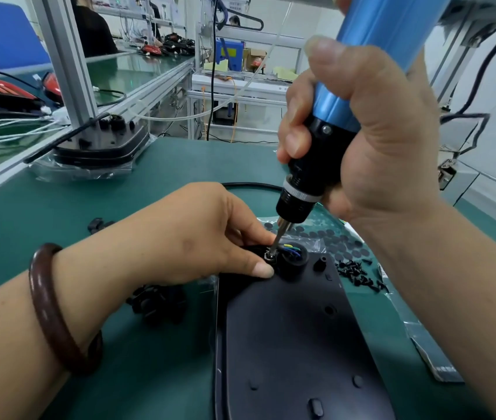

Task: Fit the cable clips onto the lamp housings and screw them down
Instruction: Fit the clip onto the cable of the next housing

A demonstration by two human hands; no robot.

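Now the cable clip (289, 262) sits at the far end of the lamp housing (286, 344), pinched at its left edge by the left hand (192, 234). The right hand (377, 140) is curled around the electric screwdriver (327, 153), bit on the clip's screw (269, 256). Screwing down seems underway; next needs straight, steady pressure.

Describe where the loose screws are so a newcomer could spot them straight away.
Start at the big black lamp housing lying on the green table. Just off its right edge sits a small heap of black screws; unlike the flat round pads beside them, they are thin and jumbled.
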